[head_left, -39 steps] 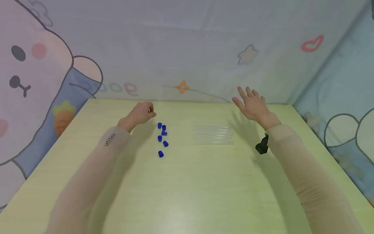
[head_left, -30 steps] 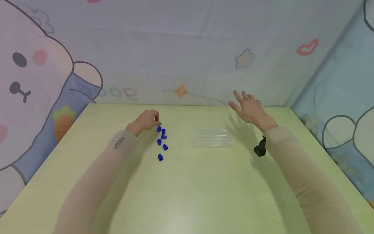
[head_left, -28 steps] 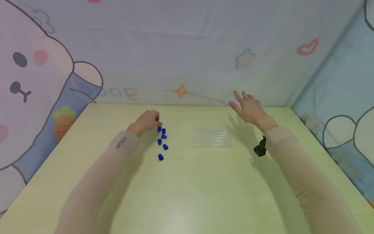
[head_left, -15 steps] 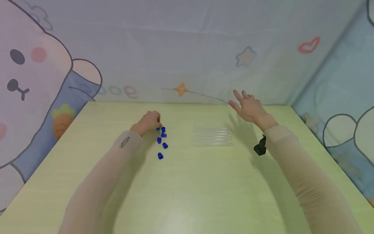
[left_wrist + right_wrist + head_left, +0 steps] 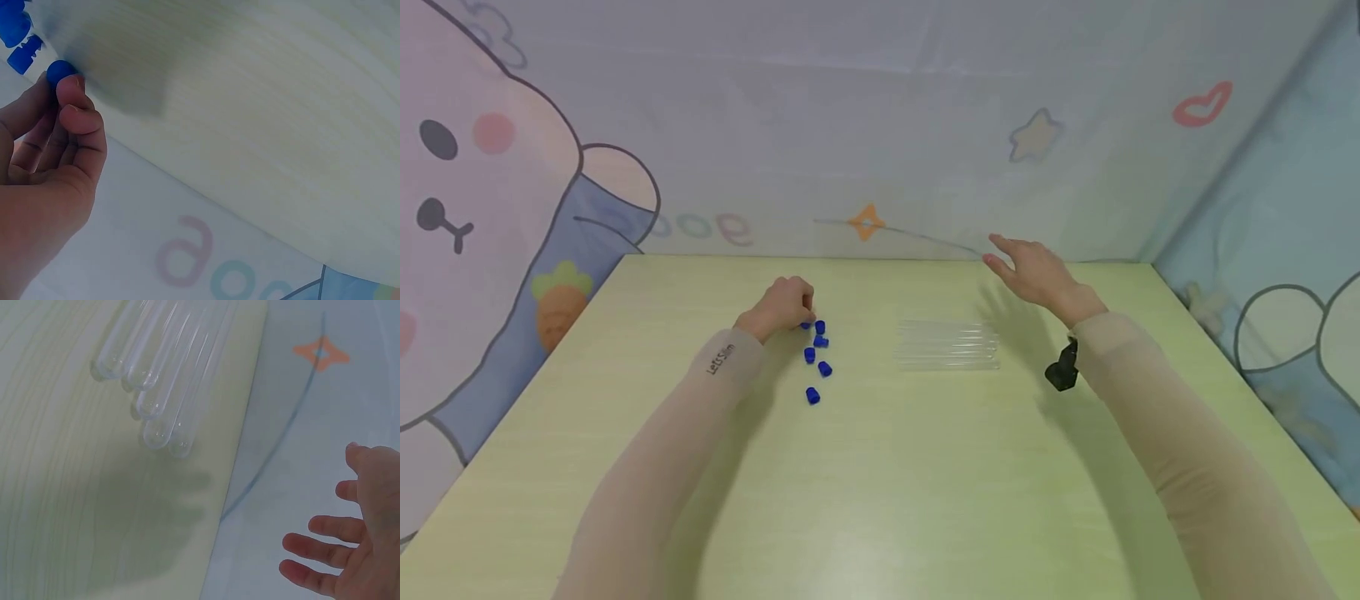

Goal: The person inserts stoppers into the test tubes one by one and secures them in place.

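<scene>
My left hand [image 5: 778,305] pinches the farthest of several blue test tube caps between thumb and fingers. The left wrist view shows this cap [image 5: 60,73] at the fingertips, its lower part hidden by them. A loose cap with a narrower ribbed end [image 5: 25,55] lies close by, and the others form a loose column toward the near side, the nearest cap [image 5: 812,396] a little apart. To the right lie several clear test tubes [image 5: 947,346], side by side, their rounded ends facing right. Beyond these tubes my right hand [image 5: 1033,273] hovers with fingers extended, holding nothing.
The pale wooden table [image 5: 865,500] ends at a back edge against a printed cloth backdrop [image 5: 925,125]. A second cloth [image 5: 1292,250] bounds the right side. On the right wrist sits a black device [image 5: 1062,369].
My left hand has moved right and down to the farthest cap and taken hold of it. The right hand has turned slightly, its fingers now overlapping more. The tubes stay put.
</scene>
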A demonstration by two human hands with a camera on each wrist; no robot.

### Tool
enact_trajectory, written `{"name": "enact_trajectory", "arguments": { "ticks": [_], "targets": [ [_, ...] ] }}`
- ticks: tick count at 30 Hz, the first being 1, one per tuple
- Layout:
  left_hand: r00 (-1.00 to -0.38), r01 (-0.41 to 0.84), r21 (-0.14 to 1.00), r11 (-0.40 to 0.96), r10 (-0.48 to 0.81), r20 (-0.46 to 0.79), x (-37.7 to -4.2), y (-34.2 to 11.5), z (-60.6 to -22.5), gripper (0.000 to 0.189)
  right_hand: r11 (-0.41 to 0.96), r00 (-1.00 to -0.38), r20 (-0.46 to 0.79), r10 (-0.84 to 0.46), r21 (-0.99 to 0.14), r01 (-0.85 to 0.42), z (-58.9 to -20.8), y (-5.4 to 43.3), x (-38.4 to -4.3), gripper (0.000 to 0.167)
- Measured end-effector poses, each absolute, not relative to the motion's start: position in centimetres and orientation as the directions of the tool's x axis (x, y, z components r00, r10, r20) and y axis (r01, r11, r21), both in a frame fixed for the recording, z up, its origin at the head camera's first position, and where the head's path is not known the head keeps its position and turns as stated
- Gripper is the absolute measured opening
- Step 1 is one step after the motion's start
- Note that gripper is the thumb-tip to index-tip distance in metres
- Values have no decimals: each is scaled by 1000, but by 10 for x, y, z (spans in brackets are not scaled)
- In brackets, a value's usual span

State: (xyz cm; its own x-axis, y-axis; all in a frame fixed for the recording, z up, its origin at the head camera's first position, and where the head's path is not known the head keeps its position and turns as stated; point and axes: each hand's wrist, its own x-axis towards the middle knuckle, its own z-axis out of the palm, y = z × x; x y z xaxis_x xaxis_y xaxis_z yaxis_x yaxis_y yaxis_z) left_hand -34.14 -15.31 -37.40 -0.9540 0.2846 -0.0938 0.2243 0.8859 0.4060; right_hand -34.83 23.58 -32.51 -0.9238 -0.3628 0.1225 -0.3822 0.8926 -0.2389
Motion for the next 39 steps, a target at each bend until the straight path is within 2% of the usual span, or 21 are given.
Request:
{"name": "enact_trajectory", "arguments": {
  "ticks": [6, 23, 33, 39],
  "targets": [
    [-950, 238, 414, 879, 299, -87, -339, -151, -371, 14, 863, -924, 121, -363, -332, -382, -329, 230, -350, 50],
    [-954, 234, 400, 886, 288, -80, -340, -154, -376, 16, 863, -922, 9, -386, -350, -365, -349, 207, -348, 38],
    [-955, 233, 409, 882, 287, -77, -339, -154, -372, 16, 850, -904, -16, -427, -348, -395, -360, 201, -348, 45],
    [-958, 207, 421, 883, 271, -98, -336, -156, -370, 16, 833, -887, -11, -461, -350, -428, -366, 196, -345, 36]
  ]
}}
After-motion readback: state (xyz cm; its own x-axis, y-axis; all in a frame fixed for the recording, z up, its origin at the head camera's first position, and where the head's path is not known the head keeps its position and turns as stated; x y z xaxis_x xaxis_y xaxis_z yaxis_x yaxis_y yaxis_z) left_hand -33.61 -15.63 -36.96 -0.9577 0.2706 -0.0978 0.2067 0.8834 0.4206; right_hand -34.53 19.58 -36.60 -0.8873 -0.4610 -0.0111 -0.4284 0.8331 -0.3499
